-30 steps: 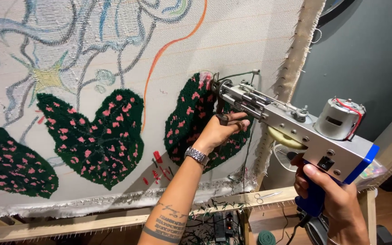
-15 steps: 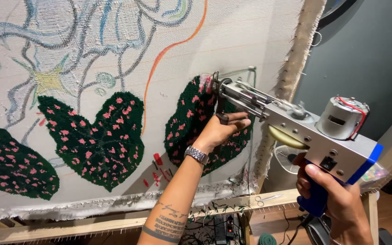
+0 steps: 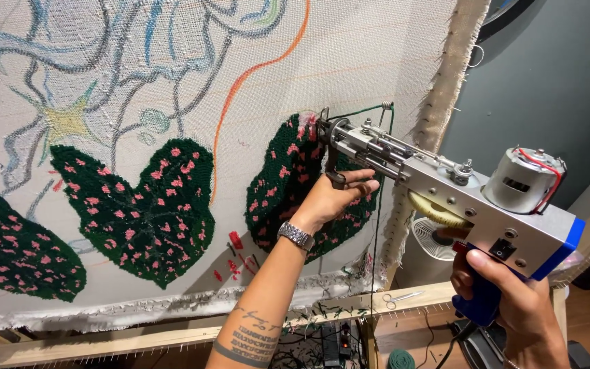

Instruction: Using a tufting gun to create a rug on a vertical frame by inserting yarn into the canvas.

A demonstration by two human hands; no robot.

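Note:
I hold a silver tufting gun [image 3: 459, 195] with a blue grip against a stretched cloth [image 3: 349, 61]. My right hand [image 3: 513, 301] wraps the blue rear handle. My left hand [image 3: 329, 198] grips the black front handle under the barrel. The needle tip touches the top of a dark green tufted leaf with pink spots [image 3: 295, 191]. Green yarn [image 3: 377, 137] runs from the gun's wire guide down the cloth. A metal watch sits on my left wrist.
Two more green and pink leaves [image 3: 138, 205] are tufted further left, under sketched outlines. A wooden frame bar [image 3: 172, 335] runs along the bottom with scissors [image 3: 401, 297] on it. A white fan [image 3: 431, 239] and a yarn cone [image 3: 401, 359] stand behind.
The gun tip and my left hand have crept slightly upward along the leaf's upper edge. Both hands keep the same grip.

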